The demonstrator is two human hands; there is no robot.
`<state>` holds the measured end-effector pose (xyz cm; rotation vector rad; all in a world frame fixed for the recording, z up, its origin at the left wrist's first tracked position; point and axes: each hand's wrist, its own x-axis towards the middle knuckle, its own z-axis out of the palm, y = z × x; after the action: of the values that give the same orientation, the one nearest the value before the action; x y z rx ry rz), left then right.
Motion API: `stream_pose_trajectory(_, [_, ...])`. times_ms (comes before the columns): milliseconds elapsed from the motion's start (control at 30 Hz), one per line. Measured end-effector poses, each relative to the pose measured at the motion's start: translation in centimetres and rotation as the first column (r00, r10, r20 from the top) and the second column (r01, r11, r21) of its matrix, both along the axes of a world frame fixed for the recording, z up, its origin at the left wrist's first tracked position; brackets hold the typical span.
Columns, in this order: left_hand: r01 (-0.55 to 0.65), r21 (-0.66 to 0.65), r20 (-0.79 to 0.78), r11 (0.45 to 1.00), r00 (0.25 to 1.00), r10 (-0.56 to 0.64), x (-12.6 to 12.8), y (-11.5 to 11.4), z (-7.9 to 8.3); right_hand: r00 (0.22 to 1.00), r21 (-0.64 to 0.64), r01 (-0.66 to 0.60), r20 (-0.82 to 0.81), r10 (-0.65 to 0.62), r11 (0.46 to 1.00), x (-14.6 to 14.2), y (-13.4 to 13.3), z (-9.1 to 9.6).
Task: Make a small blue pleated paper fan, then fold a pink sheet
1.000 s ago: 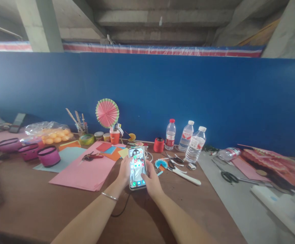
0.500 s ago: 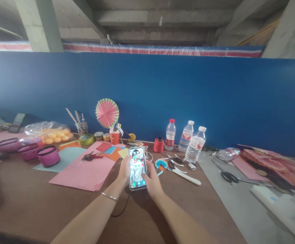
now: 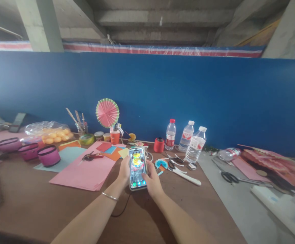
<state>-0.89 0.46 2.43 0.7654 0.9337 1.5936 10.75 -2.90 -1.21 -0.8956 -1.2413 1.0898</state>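
A lit smartphone (image 3: 138, 174) is held upright above the brown table, between my two hands. My left hand (image 3: 124, 170) grips its left edge; a silver bangle circles that wrist. Along the right edge, my right hand (image 3: 152, 179) holds the phone, with the thumb over the lower right of the screen. Colourful icons and a yellow patch show on the display. From beneath the phone a dark cable (image 3: 124, 208) runs down onto the table. Just right of my right hand lie a blue folded paper fan (image 3: 161, 164) and a white-handled tool (image 3: 188, 177).
Pink paper sheets (image 3: 86, 174) and purple fabric bands (image 3: 49, 156) lie to the left. A pink round paper fan (image 3: 107, 113) stands in an orange cup (image 3: 115, 137). Water bottles (image 3: 195, 146) stand at the back right, near a red spool (image 3: 159, 145). Black-handled scissors (image 3: 229, 177) lie further right.
The phone screen has changed from plain rows of icons to one with a yellow graphic in its upper part. Both hands and the phone have stayed nearly still.
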Motion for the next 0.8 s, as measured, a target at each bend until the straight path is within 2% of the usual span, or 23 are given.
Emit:
stream_pose_trajectory(133, [0.067, -0.03, 0.063, 0.997, 0.996, -0.065, -0.06, 0.12, -0.15, 0.999, -0.011, -0.02, -0.03, 0.019, 1.0, 0.07, -0.1, 0.17])
stream_pose_trajectory(400, [0.075, -0.057, 0.098, 0.996, 0.993, -0.069, 0.13, -0.13, 0.22, 0.982, -0.042, -0.092, -0.168, 0.084, 0.995, 0.19, -0.18, 0.86])
stream_pose_trajectory(533, [0.077, -0.044, 0.088, 0.996, 0.993, -0.073, 0.23, -0.08, 0.13, 0.978, -0.041, -0.099, -0.187, 0.09, 0.994, 0.1, -0.08, 0.71])
stream_pose_trajectory(800, [-0.017, -0.007, 0.009, 1.0, 1.0, 0.017, -0.56, 0.27, -0.31, 0.992, -0.003, -0.055, -0.116, 0.054, 0.999, 0.18, 0.27, 0.35])
